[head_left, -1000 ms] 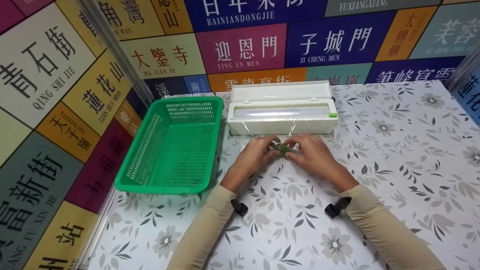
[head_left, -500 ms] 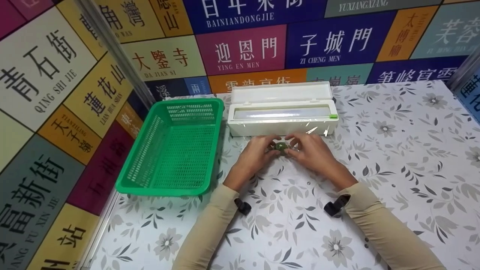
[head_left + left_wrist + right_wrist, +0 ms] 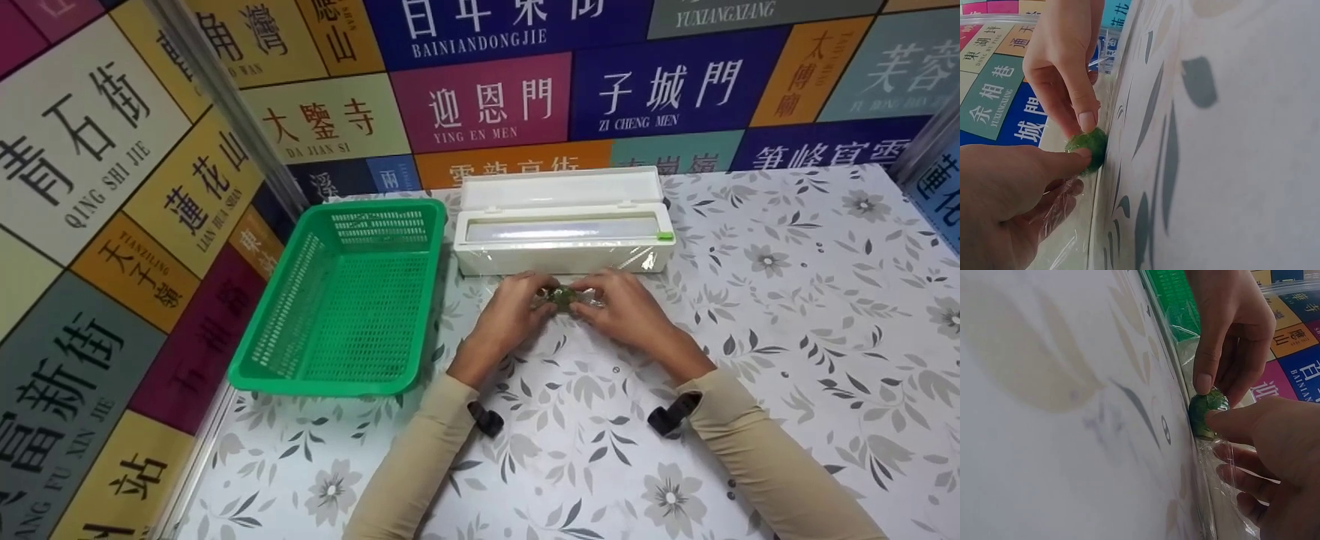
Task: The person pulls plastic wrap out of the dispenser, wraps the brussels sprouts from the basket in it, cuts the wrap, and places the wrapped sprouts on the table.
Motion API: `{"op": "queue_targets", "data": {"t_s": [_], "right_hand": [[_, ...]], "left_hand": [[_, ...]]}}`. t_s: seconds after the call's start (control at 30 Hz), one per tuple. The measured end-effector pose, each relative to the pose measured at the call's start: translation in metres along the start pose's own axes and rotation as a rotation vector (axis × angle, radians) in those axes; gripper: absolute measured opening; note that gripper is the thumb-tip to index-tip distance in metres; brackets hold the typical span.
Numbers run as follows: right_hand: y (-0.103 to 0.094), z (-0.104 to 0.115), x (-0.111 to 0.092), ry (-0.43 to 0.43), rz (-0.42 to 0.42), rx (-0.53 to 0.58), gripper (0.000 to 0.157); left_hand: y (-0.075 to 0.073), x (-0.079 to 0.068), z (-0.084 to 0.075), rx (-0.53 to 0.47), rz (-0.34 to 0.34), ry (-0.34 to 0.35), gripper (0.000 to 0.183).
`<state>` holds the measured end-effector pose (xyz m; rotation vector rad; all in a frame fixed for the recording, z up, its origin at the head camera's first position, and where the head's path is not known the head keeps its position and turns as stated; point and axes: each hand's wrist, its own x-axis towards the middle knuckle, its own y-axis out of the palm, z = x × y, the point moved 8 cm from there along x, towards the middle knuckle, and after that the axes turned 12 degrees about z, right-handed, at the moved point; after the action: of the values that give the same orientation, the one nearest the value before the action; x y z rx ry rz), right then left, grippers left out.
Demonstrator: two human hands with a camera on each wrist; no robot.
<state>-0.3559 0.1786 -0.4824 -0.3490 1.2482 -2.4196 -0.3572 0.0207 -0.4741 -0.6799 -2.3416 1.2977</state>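
One green bundle (image 3: pixel 1202 417), clear film (image 3: pixel 1206 454) around it, between left grip (image 3: pixel 511 306) and right grip (image 3: pixel 624 306), both pinching it.

Lettered walls (image 3: pixel 637 97) border a floral tabletop (image 3: pixel 832 360) (green basket (image 3: pixel 322 385) on it).

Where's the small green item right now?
In the head view, the small green item is just right of centre, held between the left hand and the right hand, on the near side of the open white box.
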Motion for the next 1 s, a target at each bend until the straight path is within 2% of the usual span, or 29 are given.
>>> {"op": "queue_targets", "data": {"t_s": [0.17, 0.47, 0.6, 0.7, 0.83, 1.0], "right_hand": [[0.0024, 0.0, 0.0013, -0.006, 0.021, 0.031, 0.042], [-0.0029, 0.0005, 0.0069, -0.014, -0.064, 0.025, 0.032], [-0.0052, 0.0019, 0.0076, -0.013, -0.11, -0.019, 0.025], [-0.0065, 0.0026, 0.007, -0.015, -0.131, -0.051, 0.024], [-0.0051, 0.0, 0.007, -0.012, -0.103, -0.046, 0.025], [-0.0036, -0.0039, 0.0063, 0.002, -0.036, -0.039, 0.031]], "left_hand": [[-0.0012, 0.0004, 0.0038, 0.001, -0.02, -0.023, 0.026], [-0.0037, 0.0007, 0.0045, -0.019, -0.045, 0.011, 0.018], [-0.0027, 0.0007, 0.0065, -0.015, -0.052, -0.014, 0.018], [-0.0022, 0.0003, 0.0079, 0.03, -0.043, -0.058, 0.023], [-0.0013, 0.0, 0.0088, 0.09, -0.024, -0.104, 0.03], [0.0001, 0.0009, 0.0084, 0.1, -0.018, -0.108, 0.03]]}}
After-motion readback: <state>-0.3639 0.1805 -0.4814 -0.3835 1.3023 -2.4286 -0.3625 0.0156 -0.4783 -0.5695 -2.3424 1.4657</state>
